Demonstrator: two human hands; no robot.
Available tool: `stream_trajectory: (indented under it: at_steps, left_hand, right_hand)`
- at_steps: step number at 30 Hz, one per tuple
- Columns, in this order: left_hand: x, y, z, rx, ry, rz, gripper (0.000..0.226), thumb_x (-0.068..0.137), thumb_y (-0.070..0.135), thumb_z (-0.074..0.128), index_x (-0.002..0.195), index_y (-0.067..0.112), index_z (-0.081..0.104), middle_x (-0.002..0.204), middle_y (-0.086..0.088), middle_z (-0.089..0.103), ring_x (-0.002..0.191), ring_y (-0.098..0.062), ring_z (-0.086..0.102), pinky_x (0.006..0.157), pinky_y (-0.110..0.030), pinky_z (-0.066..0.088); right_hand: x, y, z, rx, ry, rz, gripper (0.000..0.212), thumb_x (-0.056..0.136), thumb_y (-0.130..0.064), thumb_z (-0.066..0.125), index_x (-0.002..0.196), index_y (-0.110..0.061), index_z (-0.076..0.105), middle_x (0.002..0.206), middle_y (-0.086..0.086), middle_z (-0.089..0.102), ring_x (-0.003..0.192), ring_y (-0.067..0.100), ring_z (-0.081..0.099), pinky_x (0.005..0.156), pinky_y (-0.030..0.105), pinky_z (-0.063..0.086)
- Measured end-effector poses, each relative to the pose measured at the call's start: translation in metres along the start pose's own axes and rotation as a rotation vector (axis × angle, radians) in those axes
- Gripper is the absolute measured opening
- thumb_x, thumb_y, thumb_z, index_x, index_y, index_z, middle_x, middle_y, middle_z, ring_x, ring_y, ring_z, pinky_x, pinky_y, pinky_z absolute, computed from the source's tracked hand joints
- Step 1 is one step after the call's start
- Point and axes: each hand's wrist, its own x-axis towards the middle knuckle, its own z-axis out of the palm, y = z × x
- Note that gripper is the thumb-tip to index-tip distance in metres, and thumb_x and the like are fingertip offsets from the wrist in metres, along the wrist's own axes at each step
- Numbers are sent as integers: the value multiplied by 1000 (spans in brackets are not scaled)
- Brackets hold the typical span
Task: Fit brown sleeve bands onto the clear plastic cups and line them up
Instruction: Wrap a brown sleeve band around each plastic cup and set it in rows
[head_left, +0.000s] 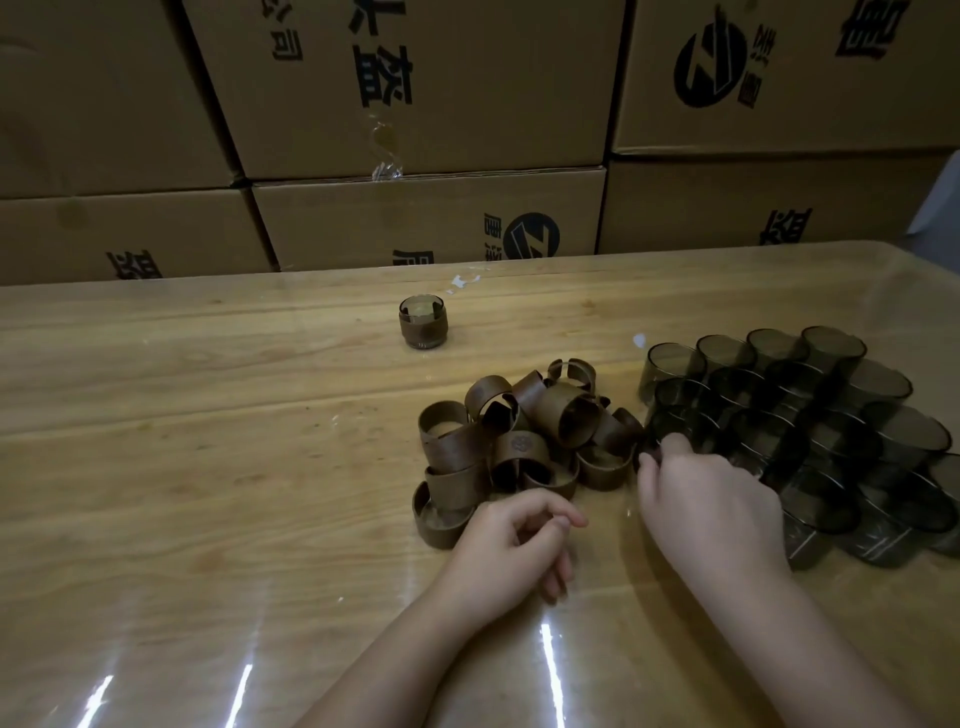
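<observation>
1 banded cup stands upright and alone toward the far side of the desk, well apart from everything else. It reads as the start of the line, placed where later cups can be set beside it.

The supplies sit close to the person, probably so that each hand has its own stock. The brown sleeve bands lie in a loose heap in front of the left hand. The clear plastic cups, smoky in this light, are packed rim-up in tight rows on the right.

The left hand rests on the desk just beside the nearest band, its fingers loosely curled and holding nothing. The right hand reaches into the near-left corner of the cup cluster, with its fingertips curled at the nearest cup. Whether they have actually closed on it I cannot tell, because the dark cup blends into its neighbours. The step in hand looks like taking 1 bare cup to pair with a band.

Counts: 1 finished cup; about 13 bands, though overlaps hide some; about 16 bare cups, with the right edge cut off. 6 cardboard boxes are stacked behind the desk in 2 tiers. The task is barely begun.
</observation>
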Motion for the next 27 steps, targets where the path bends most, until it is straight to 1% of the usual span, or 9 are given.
stream_trajectory:
  at_steps: [5,9,13,15,18,20,22,24,27]
  left_hand:
    - [0,-3,2,-68,80,70,19,99,9,51,95,20,66,72,1,70,55,-11,65,50,-15,45]
    - [1,-3,3,-179,133,89,16,97,19,50,109,22,61,96,3,74,68,-17,70,52,-20,50]
    - [4,-1,0,-296,104,91,42,92,32,61,130,22,48,115,0,68,80,-18,71,59,-25,56]
    - [4,-1,-1,-340,94,111,56,86,37,64,134,16,45,112,-2,67,81,-20,70,63,-27,56]
    - [3,-2,-3,-372,112,123,56,75,42,63,124,18,51,101,1,70,82,-17,69,66,-28,56]
    - [3,-2,-3,-383,96,121,58,73,40,65,123,14,52,91,-3,70,76,-17,69,65,-25,55]
    - [3,-2,-4,-396,97,119,56,73,35,67,120,9,52,83,-6,69,68,-20,68,63,-23,53]
    - [5,-2,-5,-422,142,109,52,73,36,67,116,9,52,77,-7,70,61,-21,68,58,-23,52]
    - [6,-2,-4,-416,195,105,75,69,60,66,118,5,51,81,-10,72,55,-23,67,55,-24,50]
  right_hand:
    - [-2,1,-7,101,170,-67,37,98,-38,34,107,-12,58,62,1,61,52,20,61,48,32,53]
    - [-3,3,9,432,383,-275,42,97,-37,38,89,-4,63,54,2,59,42,24,57,39,40,47]
    - [-12,-15,31,925,315,-430,30,97,-29,38,88,-8,57,54,-7,57,48,6,57,47,32,48]
    - [-16,-22,38,1034,239,-501,25,98,-27,36,89,-13,55,52,-10,55,48,-1,54,49,25,48]
    - [-16,-25,42,1112,206,-541,23,100,-25,35,85,-22,52,45,-14,48,42,-4,49,47,16,41]
    - [-16,-24,42,1188,191,-525,23,100,-26,35,82,-29,49,42,-15,45,37,-2,46,44,14,38]
    - [-15,-22,45,1222,186,-512,21,99,-27,36,86,-28,52,42,-14,46,36,0,46,43,16,38]
    - [-13,-22,46,1228,213,-486,16,98,-30,38,101,-27,54,47,-11,52,41,2,51,45,22,43]
    - [-9,-21,46,1251,251,-409,23,94,-32,42,117,-31,46,67,-11,59,59,7,58,55,30,49]
